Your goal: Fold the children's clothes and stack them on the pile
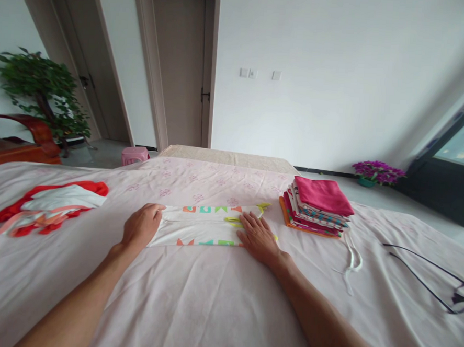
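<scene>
A white garment with coloured letters and yellow trim lies folded into a narrow strip on the pale pink bedsheet. My left hand rests on its left end with the fingers curled over the edge. My right hand lies flat on its right end, fingers stretched out. Neither hand lifts the cloth.
A stack of folded clothes with a magenta piece on top sits to the right. A red and white garment lies loose at the left. Black wire hangers lie at the far right. A pink stool stands beyond the bed.
</scene>
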{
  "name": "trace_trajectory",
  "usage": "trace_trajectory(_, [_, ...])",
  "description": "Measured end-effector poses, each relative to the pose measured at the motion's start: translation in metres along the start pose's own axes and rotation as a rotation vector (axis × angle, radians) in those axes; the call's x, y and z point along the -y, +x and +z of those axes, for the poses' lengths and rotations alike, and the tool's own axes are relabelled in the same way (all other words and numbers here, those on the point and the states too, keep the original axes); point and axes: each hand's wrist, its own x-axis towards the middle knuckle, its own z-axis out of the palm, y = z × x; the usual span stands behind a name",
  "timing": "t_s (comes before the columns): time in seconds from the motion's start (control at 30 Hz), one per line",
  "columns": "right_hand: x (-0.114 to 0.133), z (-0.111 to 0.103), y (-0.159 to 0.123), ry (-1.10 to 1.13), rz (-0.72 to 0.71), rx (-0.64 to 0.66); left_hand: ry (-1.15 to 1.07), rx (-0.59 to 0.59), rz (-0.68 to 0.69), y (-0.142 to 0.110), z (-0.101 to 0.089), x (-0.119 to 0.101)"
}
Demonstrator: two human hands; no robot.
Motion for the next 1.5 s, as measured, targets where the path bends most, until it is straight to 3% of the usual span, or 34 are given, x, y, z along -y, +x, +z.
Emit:
trace_trajectory(0.13, [0.000,-0.001,-0.001,-0.003,0.000,-0.001,0.093,0.129,0.103,0.001,0.014,-0.002])
trace_trajectory(0.3, [-0.001,0.001,-0.001,-0.004,-0.013,-0.011,0.254,0.013,0.085,-0.005,0.020,0.000])
trace_trajectory(0.4, [-0.001,0.002,0.000,-0.006,-0.014,-0.020,0.177,-0.026,0.192,-0.002,0.016,-0.015])
trace_trajectory(0.53, [0.000,0.003,-0.001,-0.018,-0.007,-0.021,0.008,0.105,0.400,0.001,0.024,-0.040])
trace_trajectory(0.6, [-0.002,0.004,-0.002,-0.026,-0.004,-0.013,0.027,0.180,0.425,-0.002,0.034,-0.044])
trace_trajectory(0.73, [-0.009,0.005,-0.005,-0.049,0.013,0.014,0.114,0.220,0.334,-0.006,0.047,-0.033])
trace_trajectory(0.87, [-0.015,0.005,-0.006,-0.058,0.037,0.037,0.115,0.225,0.247,-0.004,0.048,-0.016])
trace_trajectory(1.07, [-0.018,0.005,-0.007,-0.008,0.015,0.026,0.045,0.121,0.025,0.000,0.036,-0.006])
trace_trajectory(1.23, [-0.018,0.004,-0.007,0.030,0.032,0.032,0.202,0.034,-0.272,-0.008,0.019,-0.012])
trace_trajectory(1.5, [-0.019,0.005,-0.007,0.073,0.029,0.008,0.118,0.247,-0.451,0.003,0.009,-0.016])
